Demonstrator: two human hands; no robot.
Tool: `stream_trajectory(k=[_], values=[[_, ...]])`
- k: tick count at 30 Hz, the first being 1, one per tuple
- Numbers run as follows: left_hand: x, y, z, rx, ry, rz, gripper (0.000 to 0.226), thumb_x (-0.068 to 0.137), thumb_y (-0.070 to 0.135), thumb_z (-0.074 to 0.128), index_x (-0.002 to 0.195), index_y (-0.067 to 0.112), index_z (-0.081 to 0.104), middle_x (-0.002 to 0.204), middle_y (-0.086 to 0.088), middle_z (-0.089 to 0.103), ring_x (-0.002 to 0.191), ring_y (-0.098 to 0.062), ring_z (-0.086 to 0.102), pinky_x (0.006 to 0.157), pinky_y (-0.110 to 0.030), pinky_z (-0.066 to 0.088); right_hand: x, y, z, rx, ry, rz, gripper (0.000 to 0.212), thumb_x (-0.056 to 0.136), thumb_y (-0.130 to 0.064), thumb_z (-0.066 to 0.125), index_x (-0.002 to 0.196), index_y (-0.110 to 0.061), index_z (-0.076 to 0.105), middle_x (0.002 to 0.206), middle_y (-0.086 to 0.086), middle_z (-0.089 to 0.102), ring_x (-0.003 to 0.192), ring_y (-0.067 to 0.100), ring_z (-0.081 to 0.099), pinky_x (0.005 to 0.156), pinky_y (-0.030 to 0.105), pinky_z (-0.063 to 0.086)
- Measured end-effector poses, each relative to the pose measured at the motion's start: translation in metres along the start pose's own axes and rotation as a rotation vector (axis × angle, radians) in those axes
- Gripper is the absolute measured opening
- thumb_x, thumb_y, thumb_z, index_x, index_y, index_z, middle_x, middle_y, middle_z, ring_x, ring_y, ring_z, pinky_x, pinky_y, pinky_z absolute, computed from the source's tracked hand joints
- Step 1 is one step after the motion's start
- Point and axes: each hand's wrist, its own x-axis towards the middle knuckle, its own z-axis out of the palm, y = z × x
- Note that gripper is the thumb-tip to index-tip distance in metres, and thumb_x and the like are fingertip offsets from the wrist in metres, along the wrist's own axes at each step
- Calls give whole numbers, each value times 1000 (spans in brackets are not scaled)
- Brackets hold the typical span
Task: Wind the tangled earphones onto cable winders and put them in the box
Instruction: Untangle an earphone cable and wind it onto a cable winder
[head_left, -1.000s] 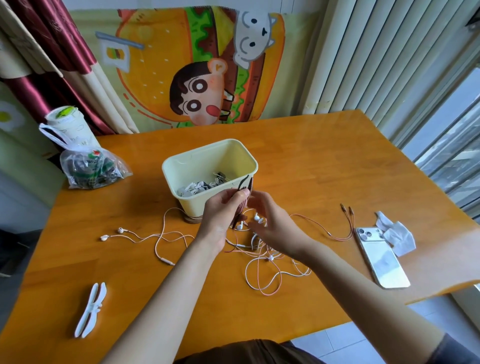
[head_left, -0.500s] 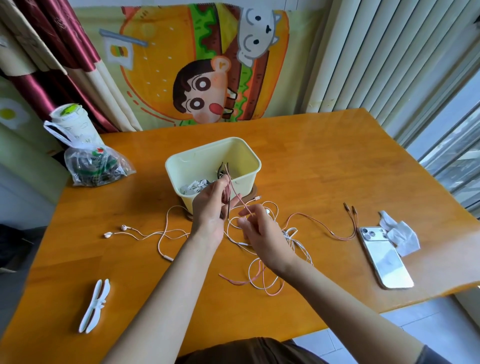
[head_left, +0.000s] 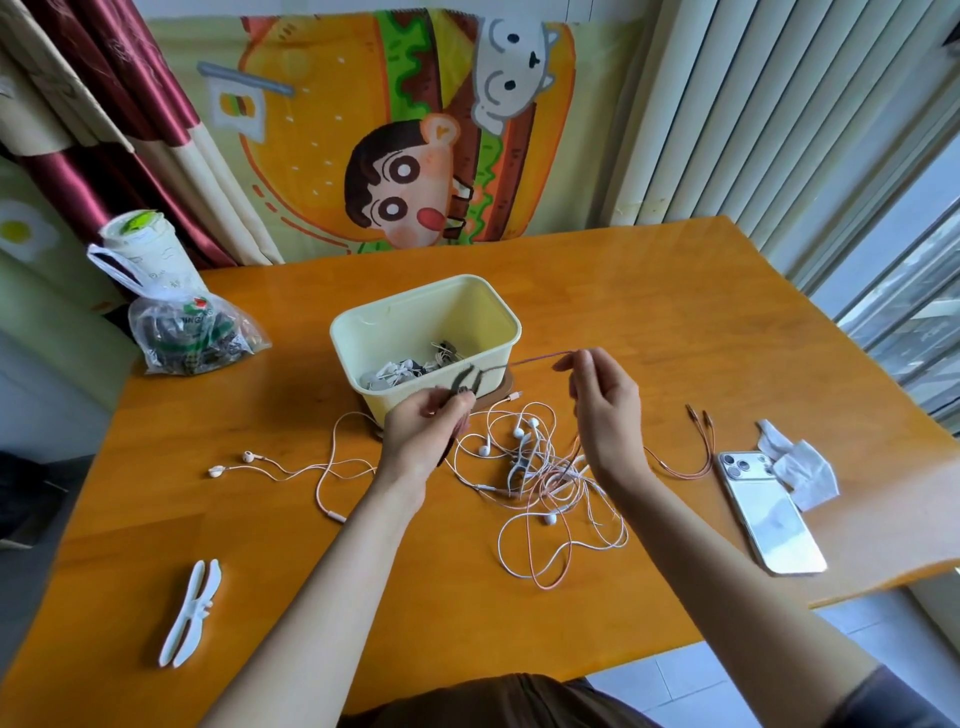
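Gripping a dark winder (head_left: 464, 385), left hand (head_left: 423, 435); right hand (head_left: 602, 410) pinches cable (head_left: 535, 358).

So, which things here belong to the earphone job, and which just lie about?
Job: dark winder in the left hand, pink cable in the right hand, tangled earphones, box, white winder.
Lying about: phone, tissue, plastic bag, cup.

One wide head-worn camera looks forward and down, close above the table (head_left: 649, 322), facing the curtains (head_left: 753, 104) beyond.
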Motion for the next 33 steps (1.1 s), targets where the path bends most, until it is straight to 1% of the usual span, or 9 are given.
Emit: stream_trajectory(k=[5, 8, 11, 14, 17, 21, 24, 28, 33], values=[[-11, -9, 1, 150, -336, -34, 9, 86, 9, 66, 83, 18, 68, 69, 2, 63, 71, -12, 57, 68, -19, 47, 19, 12, -9, -115, 42, 20, 26, 99, -23, 44, 86, -16, 66, 66, -6, 54, 59, 4, 46, 56, 23, 34], [-15, -6, 3, 140, -507, -46, 8, 82, 12, 71, 89, 15, 68, 66, 11, 63, 67, -3, 56, 66, -15, 45, 19, 20, -9, -163, 51, 61, 26, 99, -23, 44, 87, -15, 66, 67, -5, 55, 52, 1, 45, 50, 16, 31], [-17, 2, 7, 0, -573, -38, 13, 75, 19, 65, 87, 14, 69, 65, 12, 62, 68, 0, 56, 68, -12, 45, 12, 27, -9, -196, 34, 122, 25, 99, -22, 44, 90, -12, 66, 68, -6, 55, 46, -2, 45, 42, 10, 29], [-15, 7, 8, -139, -523, -17, 7, 81, 13, 67, 85, 16, 72, 73, 1, 62, 74, -6, 56, 74, -19, 43, 1, 34, -7, -229, -37, 162, 23, 98, -20, 45, 92, -10, 66, 66, -6, 54, 44, 1, 40, 41, 10, 29], [-13, 9, 6, -240, -452, -36, 13, 81, 23, 67, 88, 19, 77, 94, -12, 61, 86, -21, 51, 74, -28, 38, -10, 39, -3, -233, -113, 175, 24, 96, -21, 48, 88, -8, 67, 62, -4, 52, 47, 4, 36, 42, 14, 26], [-13, 12, 9, -380, -371, -53, 24, 87, 20, 55, 85, 23, 79, 95, 2, 73, 93, -12, 64, 86, -28, 46, -29, 41, 3, -203, -236, 177, 23, 96, -22, 50, 84, -13, 67, 60, -5, 50, 47, 2, 37, 44, 13, 26], [-11, 12, 11, -428, -333, -59, 45, 98, 17, 42, 77, 34, 78, 91, 7, 74, 91, -8, 66, 83, -25, 49, -40, 38, 10, -222, -358, 169, 26, 96, -23, 49, 74, -25, 62, 60, -7, 49, 48, 2, 37, 47, 15, 26], [-3, 4, 10, -504, -197, -86, 38, 97, 20, 47, 78, 27, 79, 98, 0, 71, 99, -16, 61, 85, -30, 48, -46, 30, 18, -309, -471, 118, 26, 96, -20, 48, 74, -19, 62, 59, -10, 48, 49, 2, 42, 48, 14, 31], [4, -7, 9, -522, -125, -103, 23, 97, 19, 49, 89, 17, 71, 100, -11, 66, 93, -21, 60, 82, -32, 47, -54, 24, 25, -414, -556, -35, 25, 97, -17, 45, 84, -11, 65, 69, -2, 56, 51, 5, 44, 51, 15, 34]])
